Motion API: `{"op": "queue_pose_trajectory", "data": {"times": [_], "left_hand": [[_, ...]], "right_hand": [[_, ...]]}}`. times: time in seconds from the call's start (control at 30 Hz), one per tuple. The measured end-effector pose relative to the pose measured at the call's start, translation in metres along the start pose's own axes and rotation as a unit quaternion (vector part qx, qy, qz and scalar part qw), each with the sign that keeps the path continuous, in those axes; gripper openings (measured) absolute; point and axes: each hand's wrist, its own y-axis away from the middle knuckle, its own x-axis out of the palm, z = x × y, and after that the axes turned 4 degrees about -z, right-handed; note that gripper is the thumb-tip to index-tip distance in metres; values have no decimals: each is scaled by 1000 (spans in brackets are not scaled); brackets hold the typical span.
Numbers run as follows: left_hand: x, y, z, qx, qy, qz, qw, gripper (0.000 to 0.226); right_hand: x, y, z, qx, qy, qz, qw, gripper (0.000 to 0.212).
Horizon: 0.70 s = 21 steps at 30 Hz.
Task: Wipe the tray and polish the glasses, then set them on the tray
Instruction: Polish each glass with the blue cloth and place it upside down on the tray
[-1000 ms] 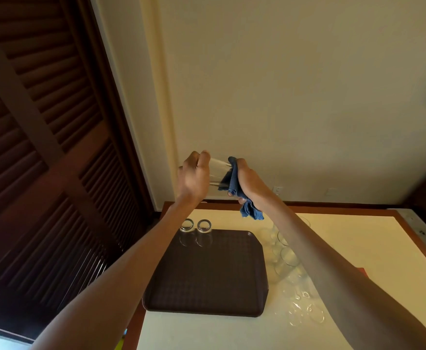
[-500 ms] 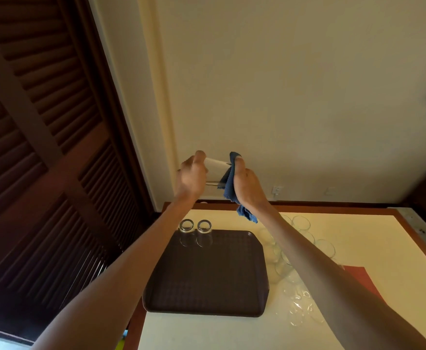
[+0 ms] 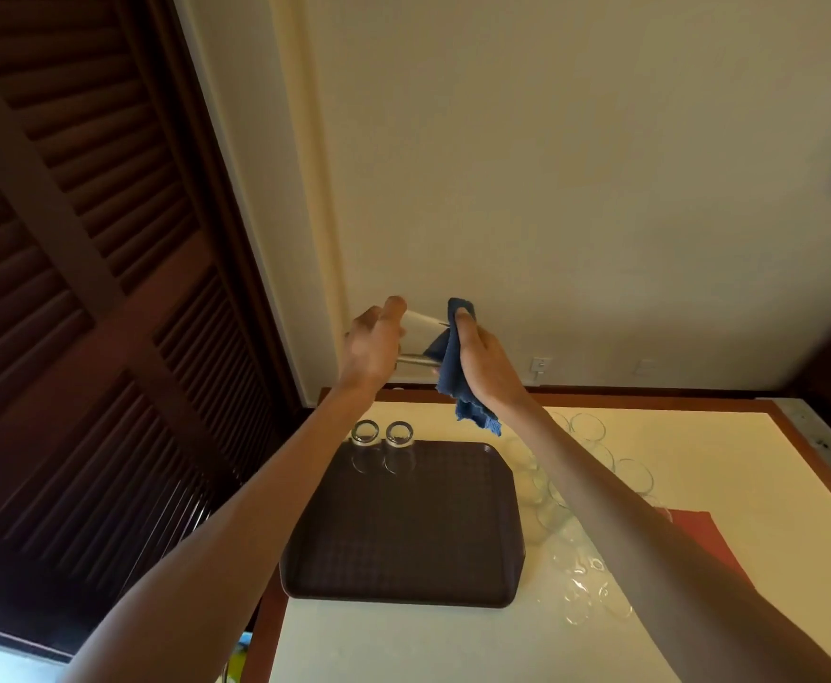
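Note:
My left hand grips a clear glass, held on its side high above the table. My right hand holds a blue cloth pressed against the open end of that glass; the cloth's tail hangs down below my wrist. Below them a dark brown tray lies on the table, with two glasses standing upside down at its far left corner. Several clear glasses stand on the table right of the tray, partly hidden by my right forearm.
The table is cream with a wooden rim and stands against a pale wall. A red mat lies at its right. Dark louvred doors fill the left side. A wall socket sits just above the table's far edge.
My right hand has twisted on the glass, turning the cloth, and both hands have lifted a little. My right forearm has shifted, uncovering more of the glasses on the table.

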Motion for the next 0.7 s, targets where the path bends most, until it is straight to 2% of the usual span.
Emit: {"op": "queue_pose_trajectory", "data": {"times": [0.1,0.2,0.3,0.37,0.43,0.57,0.7], "left_hand": [[0,7,14,-5,23,-27,999,57],[-4,11,25,0,88,-30,996,41],[-15,12,34,15,123,-30,992,41],[-20,15,45,23,87,-27,996,55],[-20,18,63,31,23,-35,999,56],[-14,30,103,35,-103,-53,993,49],[-3,45,148,35,-178,-23,983,64]], "right_hand": [[-2,5,-15,-7,-71,33,997,58],[-10,4,-22,124,-246,56,960,69],[-24,7,-37,231,-299,33,925,68],[-28,10,-56,274,-298,-11,914,71],[-28,13,-78,302,-289,-36,908,72],[-27,30,-108,325,-318,-25,890,70],[-17,46,-143,358,-326,-8,875,75]]}}
